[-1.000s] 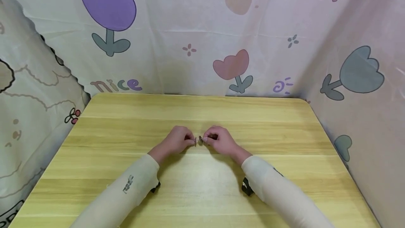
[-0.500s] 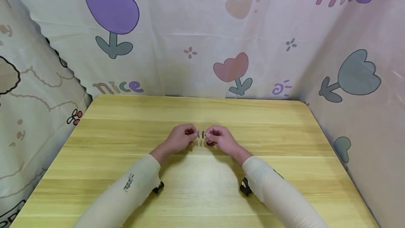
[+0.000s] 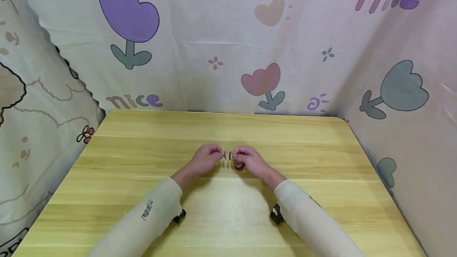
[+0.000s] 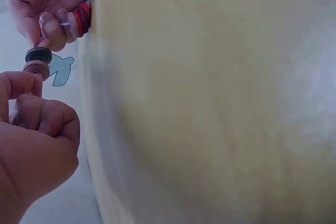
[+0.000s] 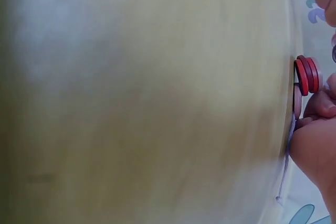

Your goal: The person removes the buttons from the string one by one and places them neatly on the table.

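Near the middle of the table, both hands meet over the wood. My left hand (image 3: 204, 159) pinches at a small brownish-pink disc (image 4: 37, 70) between thumb and forefinger. Facing it, my right hand (image 3: 251, 162) pinches at a dark disc (image 4: 38, 54); a narrow gap parts the two discs in the head view. Several red and pink discs (image 5: 308, 75) are stacked face to face beneath the right hand's curled fingers, with a short white cord (image 4: 65, 24) running into the stack. Another pinkish disc (image 5: 297, 101) shows beside that stack. In the right wrist view the left hand is mostly cut off.
The light wooden table (image 3: 221, 213) extends around both arms. A pale cord (image 5: 285, 169) trails along the table below the right hand. Dark wrist mounts (image 3: 276, 214) sit under the sleeves. Printed cloth (image 3: 200, 19) hangs behind the table and on both sides.
The two discs, askew one second ago, now stand upright and parallel between the hands. Red discs have come into sight below the right hand. The head view has tilted slightly upward.
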{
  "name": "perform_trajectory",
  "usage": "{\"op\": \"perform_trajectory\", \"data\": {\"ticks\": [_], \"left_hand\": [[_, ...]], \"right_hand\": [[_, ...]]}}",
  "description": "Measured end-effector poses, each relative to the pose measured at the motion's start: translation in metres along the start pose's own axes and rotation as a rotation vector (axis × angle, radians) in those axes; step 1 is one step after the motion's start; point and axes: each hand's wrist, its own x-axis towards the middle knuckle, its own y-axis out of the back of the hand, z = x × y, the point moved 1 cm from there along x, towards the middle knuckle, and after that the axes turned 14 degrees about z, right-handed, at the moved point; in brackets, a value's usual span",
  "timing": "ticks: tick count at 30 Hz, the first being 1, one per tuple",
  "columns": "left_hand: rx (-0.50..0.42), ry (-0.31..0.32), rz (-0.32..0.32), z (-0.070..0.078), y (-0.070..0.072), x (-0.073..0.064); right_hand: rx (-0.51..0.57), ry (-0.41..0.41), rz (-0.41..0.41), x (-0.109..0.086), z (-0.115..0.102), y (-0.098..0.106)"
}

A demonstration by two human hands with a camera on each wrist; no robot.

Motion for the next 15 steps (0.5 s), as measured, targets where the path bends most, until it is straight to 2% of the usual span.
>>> {"op": "perform_trajectory", "data": {"ticks": [15], "left_hand": [[-0.017, -0.008, 0.002, -0.0053, -0.0015, -0.0004]], "right_hand": [[0.032, -0.004, 0.005, 0.0004, 0.0020, 0.0018]]}}
